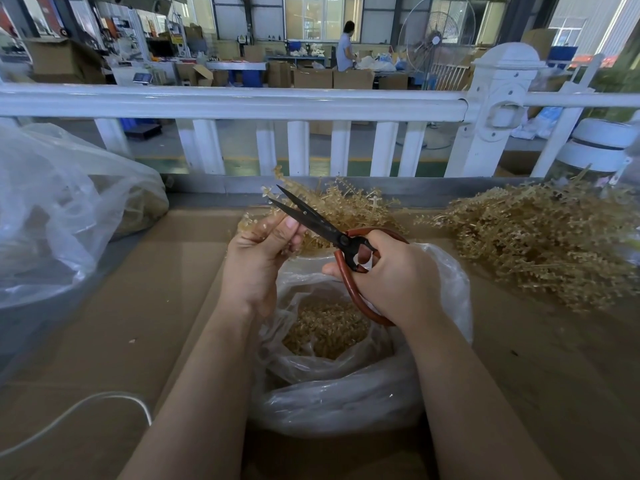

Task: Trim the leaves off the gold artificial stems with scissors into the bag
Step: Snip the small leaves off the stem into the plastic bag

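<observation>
Factory workshop, stacked cardboard boxes point(313, 77), industrial fan point(437, 38), probably packing benches point(239, 65)

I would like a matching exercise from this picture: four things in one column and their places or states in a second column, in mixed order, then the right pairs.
Things:
1. scissors
2. stem
3. bag
4. pile

Places or states:
A. lies on the table at the right
B. open, with gold trimmings inside, below the hands
C. held in the right hand, blades apart
D. pinched in the left hand

Pairs: 1-C, 2-D, 3-B, 4-A
</observation>
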